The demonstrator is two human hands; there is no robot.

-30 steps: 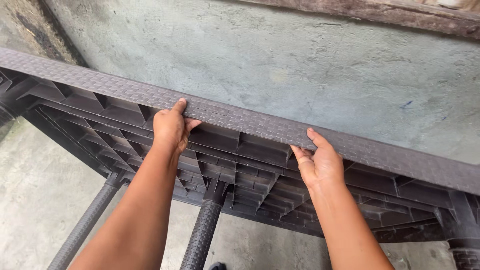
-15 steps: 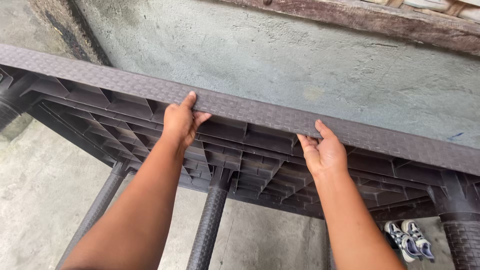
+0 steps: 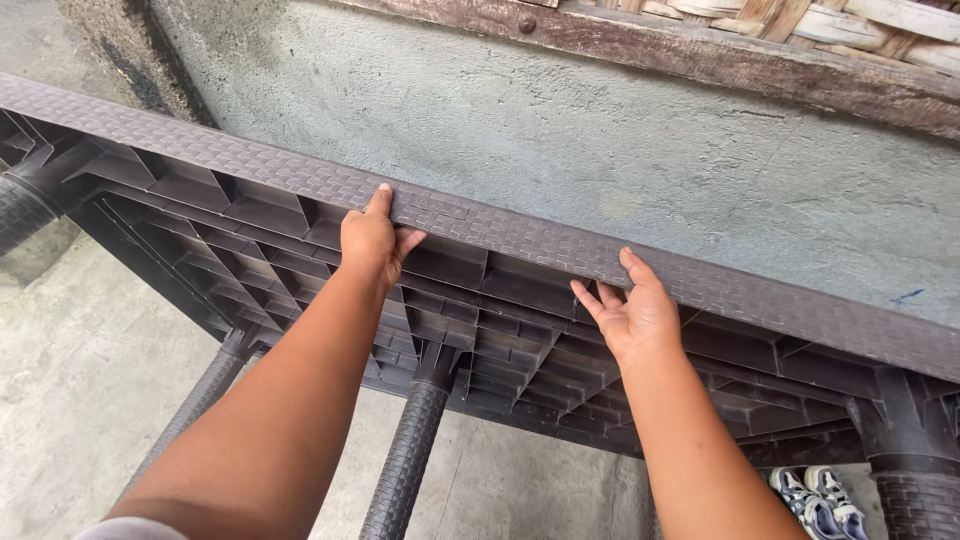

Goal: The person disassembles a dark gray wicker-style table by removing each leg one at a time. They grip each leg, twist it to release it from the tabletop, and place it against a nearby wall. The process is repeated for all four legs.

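Dark brown plastic table (image 3: 300,180) with a woven-pattern rim is standing tipped on its side against a rough grey-green plastered wall (image 3: 620,150), so that its ribbed underside is facing the person and its upper long edge is running diagonally from upper left to lower right. Left hand (image 3: 372,240) is gripping that upper rim from below, with the palm pressing against the ribbed underside and the fingers (image 3: 383,200) reaching up over the textured edge, loosely curled around it. Right hand (image 3: 630,312) is sitting further along the same rim, well apart from the left one; its palm is lying open against the underside just beneath the edge, and its fingers (image 3: 635,265) are spreading upward and touching the rim's lower lip rather than wrapping it. Three textured round table legs (image 3: 405,460) are sticking out toward the viewer beneath the forearms, one between the two arms, one to the left and one at the far right. A weathered wooden beam (image 3: 700,50) is running along the top of the wall. A pair of white and blue sneakers (image 3: 815,500) is lying on the concrete floor (image 3: 70,380) below the right forearm, near the far-right leg.
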